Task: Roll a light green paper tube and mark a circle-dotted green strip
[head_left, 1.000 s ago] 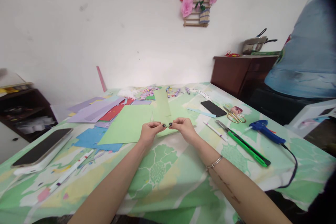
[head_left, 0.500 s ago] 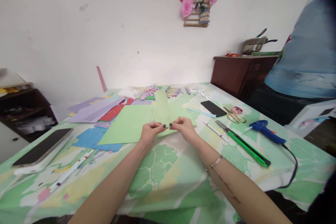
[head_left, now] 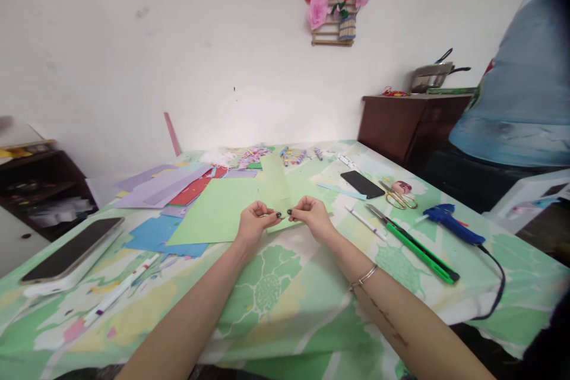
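Observation:
A long pale yellow-green paper strip (head_left: pixel 275 181) stretches away from me over light green paper. Its near end is between my two hands, which sit close together with thumbs almost meeting. My left hand (head_left: pixel 256 223) pinches the left corner of that end between thumb and curled fingers. On the opposite corner, my right hand (head_left: pixel 314 219) is closed in the same kind of pinch. Thumbs and fingertips cover most of the strip's near edge. Left of the strip, a light green paper sheet (head_left: pixel 218 211) lies flat, reaching under my left hand.
To the right lie a white pen (head_left: pixel 366 223), a green utility knife (head_left: pixel 416 249), a black phone (head_left: pixel 361 184), gold-handled scissors (head_left: pixel 398 197) and a blue glue gun (head_left: pixel 452 222). On the left are blue paper (head_left: pixel 155 237), purple sheets (head_left: pixel 164 187) and another phone (head_left: pixel 73 249).
The strip's far part has shifted slightly left and its outline stands out a little more. My hands keep their pinch in almost the same place.

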{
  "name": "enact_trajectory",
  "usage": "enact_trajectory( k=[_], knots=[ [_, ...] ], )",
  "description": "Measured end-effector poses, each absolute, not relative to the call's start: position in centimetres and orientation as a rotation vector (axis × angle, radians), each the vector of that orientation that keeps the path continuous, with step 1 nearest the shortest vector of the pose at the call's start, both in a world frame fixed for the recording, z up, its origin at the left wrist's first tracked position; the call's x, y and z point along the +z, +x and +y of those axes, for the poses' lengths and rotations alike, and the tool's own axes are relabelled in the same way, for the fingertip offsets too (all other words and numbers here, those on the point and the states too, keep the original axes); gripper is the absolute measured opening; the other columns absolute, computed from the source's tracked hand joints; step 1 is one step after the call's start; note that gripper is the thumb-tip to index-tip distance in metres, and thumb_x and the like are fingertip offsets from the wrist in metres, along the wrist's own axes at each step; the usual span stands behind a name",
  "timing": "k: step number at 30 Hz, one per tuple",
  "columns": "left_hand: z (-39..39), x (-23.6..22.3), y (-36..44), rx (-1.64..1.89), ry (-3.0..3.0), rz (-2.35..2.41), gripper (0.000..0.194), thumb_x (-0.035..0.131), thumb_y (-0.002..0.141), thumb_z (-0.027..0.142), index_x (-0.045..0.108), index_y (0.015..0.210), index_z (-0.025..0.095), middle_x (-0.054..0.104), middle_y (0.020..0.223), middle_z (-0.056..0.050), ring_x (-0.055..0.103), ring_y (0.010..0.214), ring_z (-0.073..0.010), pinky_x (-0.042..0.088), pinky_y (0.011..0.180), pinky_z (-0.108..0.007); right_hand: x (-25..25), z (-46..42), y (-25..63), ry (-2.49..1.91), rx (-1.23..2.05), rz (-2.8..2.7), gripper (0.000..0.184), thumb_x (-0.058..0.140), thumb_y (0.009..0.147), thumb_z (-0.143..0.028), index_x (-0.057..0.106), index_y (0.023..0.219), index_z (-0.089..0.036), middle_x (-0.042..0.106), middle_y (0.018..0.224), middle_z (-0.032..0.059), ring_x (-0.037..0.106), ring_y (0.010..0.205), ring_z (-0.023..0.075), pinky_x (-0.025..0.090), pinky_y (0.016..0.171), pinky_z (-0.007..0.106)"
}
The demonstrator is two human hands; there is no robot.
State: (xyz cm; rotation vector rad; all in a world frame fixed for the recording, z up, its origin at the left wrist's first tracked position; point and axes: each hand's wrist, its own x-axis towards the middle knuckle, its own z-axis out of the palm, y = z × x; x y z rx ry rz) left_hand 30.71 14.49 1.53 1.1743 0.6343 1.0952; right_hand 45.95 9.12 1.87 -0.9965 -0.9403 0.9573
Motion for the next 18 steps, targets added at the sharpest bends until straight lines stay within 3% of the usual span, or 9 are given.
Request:
enact_trajectory(
  k=[5, 9, 14, 18],
  knots=[
    [14.46, 1.67, 30.57, 1.072, 1.203, 0.645, 0.04, 0.081, 0.052, 0.019, 0.046, 0.071, 0.016, 0.061, 0.062, 0.004, 0.063, 0.06, -0.0105, 0.055, 0.065, -0.025, 1.87, 9.06, 46.03, -0.963, 0.946, -0.969, 0.036, 0.079, 0.05, -0.025, 0.045, 0.059, -0.018, 0.061, 0.051, -0.0026, 0.06, 0.048, 0.0118, 0.044, 0.048, 0.021],
    [14.27, 1.75, 30.67, 0.967, 1.248, 0.642, 0.042, 0.08, 0.056, 0.026, 0.049, 0.083, 0.017, 0.062, 0.066, 0.003, 0.067, 0.064, -0.0174, 0.054, 0.06, -0.025, 1.79, 9.01, 46.06, -0.956, 0.927, -0.988, 0.034, 0.077, 0.051, -0.023, 0.045, 0.059, -0.018, 0.061, 0.051, -0.0025, 0.06, 0.048, 0.0115, 0.044, 0.049, 0.021],
    [13.91, 2.0, 30.7, 0.903, 1.381, 0.669, 0.036, 0.078, 0.059, 0.033, 0.047, 0.064, 0.015, 0.064, 0.066, -0.002, 0.069, 0.07, -0.0217, 0.049, 0.052, -0.021, 1.62, 9.09, 46.08, -0.948, 0.939, -0.999, 0.033, 0.076, 0.052, -0.022, 0.044, 0.059, -0.018, 0.062, 0.052, -0.0028, 0.059, 0.047, 0.0113, 0.044, 0.049, 0.022],
    [13.79, 2.16, 30.69, 0.903, 1.407, 0.658, 0.038, 0.077, 0.06, 0.035, 0.044, 0.06, 0.016, 0.065, 0.063, -0.002, 0.068, 0.071, -0.0222, 0.049, 0.052, -0.022, 1.66, 9.06, 46.04, -0.968, 0.942, -1.001, 0.034, 0.076, 0.051, -0.023, 0.043, 0.058, -0.018, 0.062, 0.052, -0.0027, 0.058, 0.047, 0.0114, 0.043, 0.049, 0.022]
  ],
)
